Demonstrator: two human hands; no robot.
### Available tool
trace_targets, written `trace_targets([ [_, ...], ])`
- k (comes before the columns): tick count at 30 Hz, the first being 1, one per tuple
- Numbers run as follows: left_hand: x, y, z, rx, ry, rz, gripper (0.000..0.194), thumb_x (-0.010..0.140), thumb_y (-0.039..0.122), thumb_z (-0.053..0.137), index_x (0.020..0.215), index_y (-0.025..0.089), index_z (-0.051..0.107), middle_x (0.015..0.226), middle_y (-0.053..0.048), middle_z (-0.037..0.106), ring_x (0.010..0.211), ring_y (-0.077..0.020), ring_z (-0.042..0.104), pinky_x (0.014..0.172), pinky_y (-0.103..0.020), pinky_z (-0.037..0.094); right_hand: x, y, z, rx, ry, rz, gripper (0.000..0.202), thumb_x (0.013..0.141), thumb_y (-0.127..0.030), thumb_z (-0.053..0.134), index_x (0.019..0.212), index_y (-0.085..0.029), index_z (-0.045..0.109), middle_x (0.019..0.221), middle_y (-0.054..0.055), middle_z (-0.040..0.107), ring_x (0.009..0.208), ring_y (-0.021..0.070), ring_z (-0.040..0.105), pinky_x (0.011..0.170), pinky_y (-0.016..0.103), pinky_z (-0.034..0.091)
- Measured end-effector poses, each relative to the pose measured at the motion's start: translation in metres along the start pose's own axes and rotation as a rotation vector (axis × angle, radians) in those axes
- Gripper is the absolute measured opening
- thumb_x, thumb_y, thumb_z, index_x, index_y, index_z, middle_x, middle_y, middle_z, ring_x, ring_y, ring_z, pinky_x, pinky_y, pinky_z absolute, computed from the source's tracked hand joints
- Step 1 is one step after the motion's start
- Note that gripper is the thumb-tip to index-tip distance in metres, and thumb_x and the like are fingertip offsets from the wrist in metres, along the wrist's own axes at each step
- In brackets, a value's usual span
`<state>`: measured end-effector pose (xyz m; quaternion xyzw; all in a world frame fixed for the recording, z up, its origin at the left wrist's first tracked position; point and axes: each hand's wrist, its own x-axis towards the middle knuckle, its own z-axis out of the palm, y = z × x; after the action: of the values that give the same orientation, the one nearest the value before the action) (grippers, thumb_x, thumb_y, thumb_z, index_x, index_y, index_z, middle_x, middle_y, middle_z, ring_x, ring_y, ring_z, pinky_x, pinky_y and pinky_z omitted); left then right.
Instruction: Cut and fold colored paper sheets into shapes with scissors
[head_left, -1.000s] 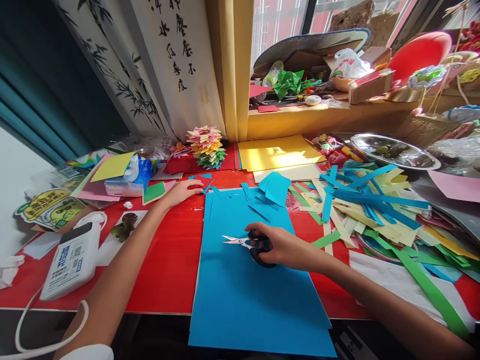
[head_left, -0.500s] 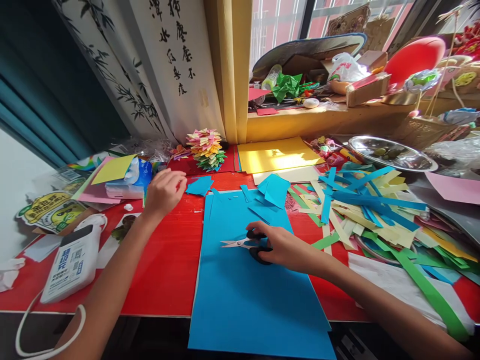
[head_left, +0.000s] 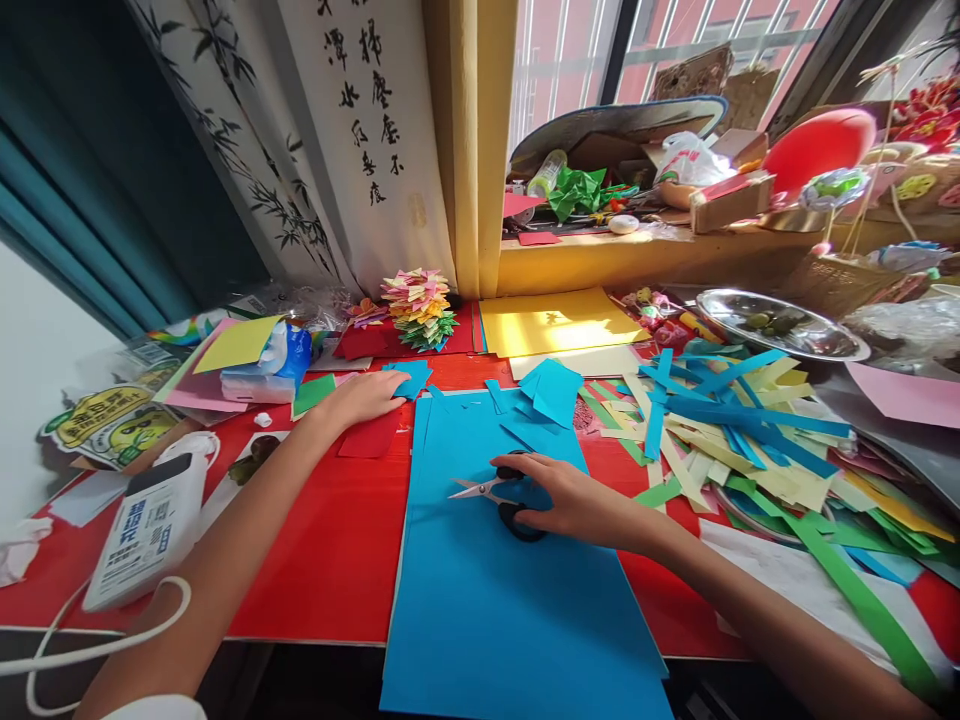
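Observation:
My left hand (head_left: 369, 398) lies low over the table with its fingers stretched out. Its fingertips touch the edge of a small pile of blue paper pieces (head_left: 411, 377); a dark red paper (head_left: 370, 438) is under the hand. In my right hand (head_left: 562, 502) are scissors (head_left: 484, 489) with black handles, their blades slightly apart and pointing left. They rest over a stack of large blue paper sheets (head_left: 480, 610). More cut blue squares (head_left: 553, 390) and a few blue scraps lie along the top of that stack.
Piled paper strips (head_left: 742, 420) cover the right side near a metal bowl (head_left: 784, 322). Yellow sheets (head_left: 559, 320) and a folded-paper model (head_left: 420, 310) stand at the back. To the left are a tissue pack (head_left: 266, 370) and a white device (head_left: 150, 530) with a cable.
My left hand has come down and to the right onto the small blue pieces. My right hand keeps the scissors in about the same place. The view has shifted slightly.

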<state>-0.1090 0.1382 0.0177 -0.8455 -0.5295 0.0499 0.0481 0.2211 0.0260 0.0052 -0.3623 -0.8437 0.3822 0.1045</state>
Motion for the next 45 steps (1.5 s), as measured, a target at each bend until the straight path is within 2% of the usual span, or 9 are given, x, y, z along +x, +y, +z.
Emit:
trace_targets([
  [5,0.007,-0.001,0.004,0.102,-0.030,0.064,0.030,0.087,0.031,0.036,0.096,0.017,0.061,0.094,-0.012,0.069,0.089,-0.0256,0.063,0.073,-0.032,0.044,0.001,0.001,0.000,-0.009,0.008,0.001,0.061,0.081,-0.036,0.057,0.138,-0.027,0.036,0.137,0.003,0.043,0.123,0.0226,0.043,0.098,0.036,0.040],
  [10,0.005,0.003,0.002,0.143,-0.016,0.047,0.037,0.088,0.023,0.027,0.092,0.012,0.062,0.084,-0.016,0.069,0.080,-0.0269,0.065,0.067,-0.032,0.043,0.000,0.000,0.000,-0.019,0.007,-0.001,0.060,0.082,-0.036,0.057,0.137,-0.028,0.036,0.137,0.003,0.042,0.122,0.0215,0.043,0.098,0.034,0.040],
  [15,0.007,0.003,0.001,0.067,0.002,0.009,0.039,0.087,0.038,0.031,0.095,0.018,0.064,0.097,-0.012,0.069,0.088,-0.0256,0.063,0.071,-0.032,0.043,-0.002,-0.002,0.000,-0.095,0.019,-0.027,0.060,0.082,-0.034,0.056,0.138,-0.025,0.036,0.137,0.005,0.043,0.122,0.0216,0.044,0.097,0.034,0.041],
  [19,0.020,-0.013,0.004,-0.031,-0.022,-0.051,0.046,0.086,0.050,0.029,0.100,0.024,0.065,0.112,-0.006,0.065,0.102,-0.0227,0.058,0.084,-0.030,0.041,0.000,-0.002,0.003,-0.336,0.061,-0.140,0.059,0.083,-0.034,0.056,0.137,-0.019,0.039,0.129,0.008,0.052,0.119,0.0260,0.045,0.099,0.042,0.036],
  [22,0.034,-0.033,0.011,-0.096,-0.061,-0.136,0.053,0.083,0.050,0.033,0.118,0.019,0.056,0.127,-0.010,0.056,0.118,-0.0249,0.048,0.095,-0.031,0.037,0.003,0.002,0.005,-0.491,0.132,-0.225,0.052,0.086,-0.037,0.054,0.134,-0.021,0.045,0.122,0.008,0.057,0.112,0.0263,0.050,0.097,0.045,0.035],
  [26,0.048,-0.053,0.017,-0.164,-0.165,-0.225,0.083,0.069,0.062,0.047,0.135,0.013,0.038,0.139,-0.018,0.041,0.125,-0.0317,0.040,0.095,-0.036,0.037,0.006,0.008,0.006,-0.607,0.216,-0.302,0.039,0.087,-0.043,0.052,0.122,-0.026,0.057,0.115,0.006,0.060,0.108,0.0257,0.051,0.094,0.046,0.034],
  [34,0.060,-0.065,0.014,-0.258,-0.245,-0.309,0.085,0.051,0.064,0.062,0.117,0.011,0.054,0.126,-0.023,0.048,0.117,-0.0401,0.042,0.091,-0.045,0.037,0.012,0.014,0.007,-0.570,0.372,-0.291,0.033,0.093,-0.040,0.044,0.110,-0.018,0.062,0.107,0.008,0.062,0.100,0.0226,0.054,0.089,0.042,0.038],
  [39,0.053,-0.056,0.012,-0.358,-0.158,-0.334,0.072,0.054,0.054,0.066,0.113,0.016,0.052,0.113,-0.016,0.059,0.101,-0.0344,0.055,0.086,-0.042,0.041,0.015,0.020,0.012,-0.473,0.439,-0.270,0.028,0.093,-0.035,0.045,0.108,-0.017,0.061,0.107,0.008,0.062,0.100,0.0214,0.053,0.086,0.039,0.042],
  [45,0.033,-0.042,-0.001,-0.483,0.162,-0.295,0.046,0.076,0.035,0.050,0.120,0.025,0.042,0.120,-0.006,0.056,0.097,-0.0219,0.058,0.073,-0.029,0.046,0.033,0.021,-0.001,-0.398,0.385,-0.288,0.029,0.094,-0.033,0.042,0.114,-0.018,0.056,0.114,0.010,0.058,0.107,0.0233,0.051,0.088,0.039,0.045],
])
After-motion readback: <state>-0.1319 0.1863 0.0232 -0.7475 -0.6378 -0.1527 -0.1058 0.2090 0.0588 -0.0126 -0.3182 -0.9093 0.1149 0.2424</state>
